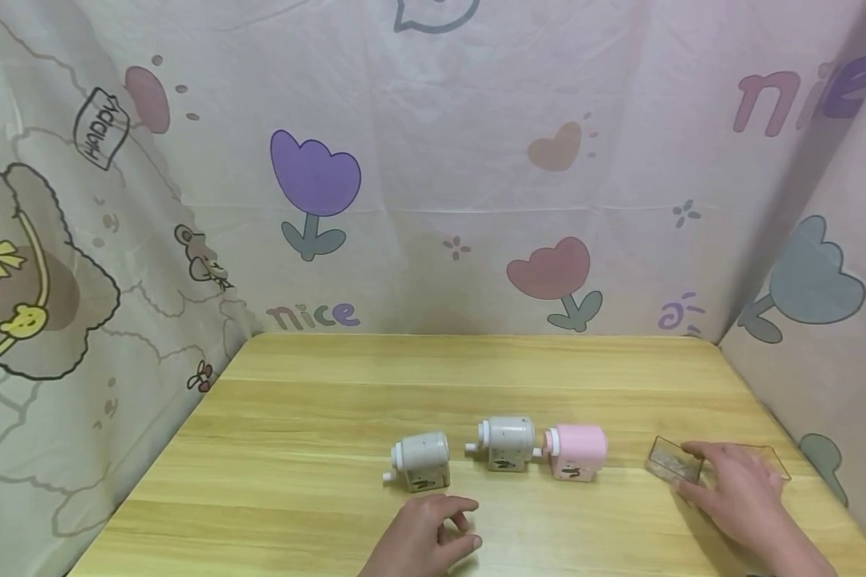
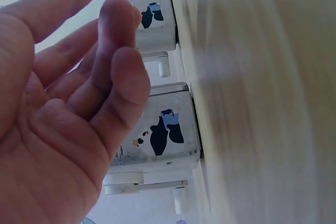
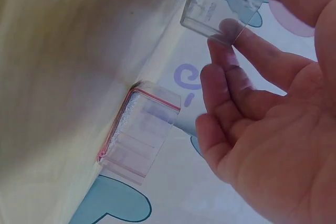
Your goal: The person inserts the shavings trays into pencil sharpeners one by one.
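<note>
My right hand [image 1: 739, 489] pinches a small clear plastic box [image 1: 669, 465] between thumb and fingers at the right of the table. In the right wrist view this clear box is at the top, one fingertip showing against its edge. My left hand [image 1: 422, 537] is at the front, fingers loosely curled and holding nothing. Just beyond it sits a grey hand-crank pencil sharpener [image 1: 426, 462], its white crank to the left. A second grey sharpener [image 1: 508, 445] and a pink sharpener [image 1: 579, 453] stand close together to its right. Dark printed pictures mark their fronts.
Another clear box [image 3: 144, 135] with a red edge lies beyond my right hand, near the table's right edge. The wood-grain table [image 1: 332, 401] is bordered at the back and sides by a printed cloth [image 1: 433, 160] with flowers and lettering.
</note>
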Available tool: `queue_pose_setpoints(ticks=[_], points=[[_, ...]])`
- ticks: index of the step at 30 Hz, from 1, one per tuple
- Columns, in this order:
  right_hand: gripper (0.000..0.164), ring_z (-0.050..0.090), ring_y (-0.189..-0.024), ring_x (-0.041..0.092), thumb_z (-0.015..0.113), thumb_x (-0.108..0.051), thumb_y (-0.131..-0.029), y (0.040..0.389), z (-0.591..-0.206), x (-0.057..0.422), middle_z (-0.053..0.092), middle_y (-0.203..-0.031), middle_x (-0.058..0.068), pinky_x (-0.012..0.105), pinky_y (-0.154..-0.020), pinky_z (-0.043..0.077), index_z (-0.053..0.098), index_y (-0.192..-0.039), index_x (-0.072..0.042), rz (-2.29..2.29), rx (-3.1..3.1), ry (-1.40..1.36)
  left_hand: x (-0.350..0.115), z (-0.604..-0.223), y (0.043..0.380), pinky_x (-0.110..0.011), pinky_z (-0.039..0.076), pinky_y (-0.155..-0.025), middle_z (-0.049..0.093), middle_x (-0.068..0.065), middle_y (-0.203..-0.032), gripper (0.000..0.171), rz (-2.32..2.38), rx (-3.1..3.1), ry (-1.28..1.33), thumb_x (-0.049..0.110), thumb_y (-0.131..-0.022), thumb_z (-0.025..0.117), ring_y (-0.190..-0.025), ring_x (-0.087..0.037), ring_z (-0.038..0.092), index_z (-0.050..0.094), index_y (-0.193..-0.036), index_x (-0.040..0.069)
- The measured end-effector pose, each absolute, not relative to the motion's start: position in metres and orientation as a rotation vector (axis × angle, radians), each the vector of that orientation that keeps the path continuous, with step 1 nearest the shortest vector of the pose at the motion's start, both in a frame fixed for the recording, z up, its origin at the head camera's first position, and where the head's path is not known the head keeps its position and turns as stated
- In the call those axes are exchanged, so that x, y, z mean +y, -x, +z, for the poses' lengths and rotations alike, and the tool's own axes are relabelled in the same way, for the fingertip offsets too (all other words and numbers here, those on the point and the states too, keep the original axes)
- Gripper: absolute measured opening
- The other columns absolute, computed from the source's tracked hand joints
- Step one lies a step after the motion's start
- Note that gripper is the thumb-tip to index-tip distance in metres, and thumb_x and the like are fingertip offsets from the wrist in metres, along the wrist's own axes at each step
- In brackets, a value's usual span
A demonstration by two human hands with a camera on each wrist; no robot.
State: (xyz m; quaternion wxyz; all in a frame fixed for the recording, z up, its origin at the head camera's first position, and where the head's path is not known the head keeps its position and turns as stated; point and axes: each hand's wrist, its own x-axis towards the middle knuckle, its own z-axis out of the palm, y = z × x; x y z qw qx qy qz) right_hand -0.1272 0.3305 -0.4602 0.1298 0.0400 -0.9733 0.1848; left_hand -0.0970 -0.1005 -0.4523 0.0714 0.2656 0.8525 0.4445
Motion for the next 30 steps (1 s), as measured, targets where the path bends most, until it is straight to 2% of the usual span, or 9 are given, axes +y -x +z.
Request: queue_pose_setpoints(ticks=[4, 9, 12, 14, 17, 25, 30], points=[[0.058, 0.047, -0.105, 0.049, 0.079, -0.030, -0.073, 0.125, -0.459, 0.331, 0.059, -0.115, 0.027, 0.072, -0.089, 0.021, 0.059, -0.117, 0.000, 0.609, -2.812, -0.175, -0.100, -0.453, 0.097, -0.018, 0.045, -0.059, 0.059, 0.017, -0.086, 0.037, 1.330, 2.569, -0.811, 0.031, -0.088, 0.067, -0.059, 0.003, 0.050, 0.065, -0.116, 0.007], [0.058, 0.057, -0.091, 0.034, 0.081, -0.031, -0.070, 0.124, -0.455, 0.330, 0.063, -0.108, 0.018, 0.065, -0.091, 0.023, 0.060, -0.114, 0.000, 0.692, -2.851, -0.227, -0.100, -0.453, 0.097, -0.018, 0.045, -0.059, 0.059, 0.018, -0.086, 0.037, 1.327, 2.572, -0.814, 0.030, -0.088, 0.067, -0.059, 0.003, 0.050, 0.065, -0.116, 0.006], [0.057, 0.056, -0.088, 0.023, 0.082, -0.031, -0.068, 0.123, -0.452, 0.327, 0.063, -0.105, 0.009, 0.054, -0.089, 0.035, 0.061, -0.113, -0.002, 0.733, -2.914, -0.227, -0.100, -0.453, 0.097, -0.018, 0.045, -0.059, 0.059, 0.018, -0.086, 0.037, 1.322, 2.578, -0.819, 0.030, -0.088, 0.067, -0.059, 0.003, 0.050, 0.065, -0.115, 0.006], [0.056, 0.053, -0.087, 0.017, 0.082, -0.030, -0.067, 0.122, -0.451, 0.325, 0.061, -0.103, 0.004, 0.042, -0.081, 0.042, 0.060, -0.111, -0.004, 0.762, -2.952, -0.235, -0.100, -0.453, 0.097, -0.018, 0.045, -0.059, 0.059, 0.018, -0.086, 0.037, 1.316, 2.583, -0.825, 0.031, -0.088, 0.067, -0.059, 0.003, 0.050, 0.065, -0.115, 0.006], [0.054, 0.049, -0.085, 0.011, 0.082, -0.027, -0.067, 0.121, -0.450, 0.322, 0.058, -0.100, 0.001, 0.030, -0.071, 0.046, 0.058, -0.110, -0.005, 0.837, -3.000, -0.263, -0.100, -0.453, 0.097, -0.018, 0.045, -0.059, 0.059, 0.018, -0.085, 0.037, 1.311, 2.584, -0.827, 0.031, -0.088, 0.067, -0.059, 0.003, 0.050, 0.065, -0.115, 0.006], [0.045, 0.042, -0.076, 0.009, 0.072, -0.016, -0.071, 0.117, -0.449, 0.321, 0.051, -0.092, 0.005, 0.028, -0.061, 0.040, 0.051, -0.110, -0.005, 1.176, -3.126, -0.394, -0.099, -0.453, 0.098, -0.018, 0.044, -0.061, 0.058, 0.019, -0.085, 0.036, 1.301, 2.594, -0.845, 0.030, -0.088, 0.068, -0.059, 0.004, 0.050, 0.065, -0.115, 0.007], [0.044, 0.041, -0.072, 0.009, 0.069, -0.010, -0.070, 0.117, -0.448, 0.314, 0.048, -0.084, 0.006, 0.030, -0.057, 0.038, 0.048, -0.108, -0.004, 1.358, -3.115, -0.528, -0.099, -0.453, 0.098, -0.018, 0.045, -0.061, 0.058, 0.019, -0.084, 0.036, 1.293, 2.592, -0.820, 0.031, -0.087, 0.068, -0.061, 0.004, 0.050, 0.065, -0.115, 0.007]])
